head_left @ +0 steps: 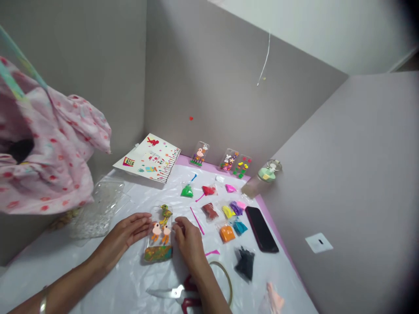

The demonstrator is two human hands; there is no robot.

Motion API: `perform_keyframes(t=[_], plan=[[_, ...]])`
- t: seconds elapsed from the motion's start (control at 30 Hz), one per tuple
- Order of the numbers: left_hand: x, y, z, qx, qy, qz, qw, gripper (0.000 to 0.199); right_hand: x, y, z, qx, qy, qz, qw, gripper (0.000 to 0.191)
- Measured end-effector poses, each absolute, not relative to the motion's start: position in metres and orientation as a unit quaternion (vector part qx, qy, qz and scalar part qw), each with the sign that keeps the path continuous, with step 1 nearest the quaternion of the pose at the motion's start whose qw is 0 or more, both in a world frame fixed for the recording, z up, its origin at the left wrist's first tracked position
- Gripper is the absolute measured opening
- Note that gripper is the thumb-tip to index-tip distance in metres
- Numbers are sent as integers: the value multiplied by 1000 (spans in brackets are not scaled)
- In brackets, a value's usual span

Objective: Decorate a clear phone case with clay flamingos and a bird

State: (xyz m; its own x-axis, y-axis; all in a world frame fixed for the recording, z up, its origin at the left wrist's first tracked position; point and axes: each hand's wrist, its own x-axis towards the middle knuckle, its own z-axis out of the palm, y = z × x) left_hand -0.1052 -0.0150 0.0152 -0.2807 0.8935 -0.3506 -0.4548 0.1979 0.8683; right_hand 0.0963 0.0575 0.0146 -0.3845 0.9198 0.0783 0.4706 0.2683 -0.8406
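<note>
A clear phone case (152, 240) lies on the covered table, decorated with clay figures. It bears a green-and-yellow bird (166, 213) at the top, two pale pink birds (156, 232) with orange legs in the middle, and a mottled green-brown clay band (158, 254) at the bottom. Along its left edge, my left hand (134, 229) rests with fingers stretched out, fingertips touching the case. At the right edge is my right hand (190, 240), its fingers loosely bent and apart, with nothing visible in them. Scissors (176, 292) with dark red handles lie partly under my right forearm.
A tape ring (225, 279) sits beside the right forearm. Several clay packets, including orange (227, 233) and black (245, 264), a pink modelling tool (197, 220) and a black phone (262, 229) lie rightward. Decorated cases (200, 153) lean at the wall; a spotted pink cloth (59, 152) hangs left.
</note>
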Motion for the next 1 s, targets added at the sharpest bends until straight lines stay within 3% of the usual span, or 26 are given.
perform_keyframes(t=[0.27, 0.43, 0.53, 0.83, 1.0], plan=[[-104, 8, 25, 258, 468, 604, 591, 22, 98, 67, 11, -435, -695, 446, 359, 19], [-108, 26, 41, 277, 398, 651, 583, 20, 102, 72, 21, -392, -633, 538, 396, 50], [-103, 36, 48, 283, 366, 669, 581, 18, 105, 73, 30, -366, -595, 589, 406, 57], [-96, 43, 50, 281, 325, 677, 598, 12, 104, 72, 35, -315, -508, 682, 422, 44], [-96, 37, 39, 277, 318, 653, 629, 26, 103, 72, 33, -304, -452, 715, 437, 45]])
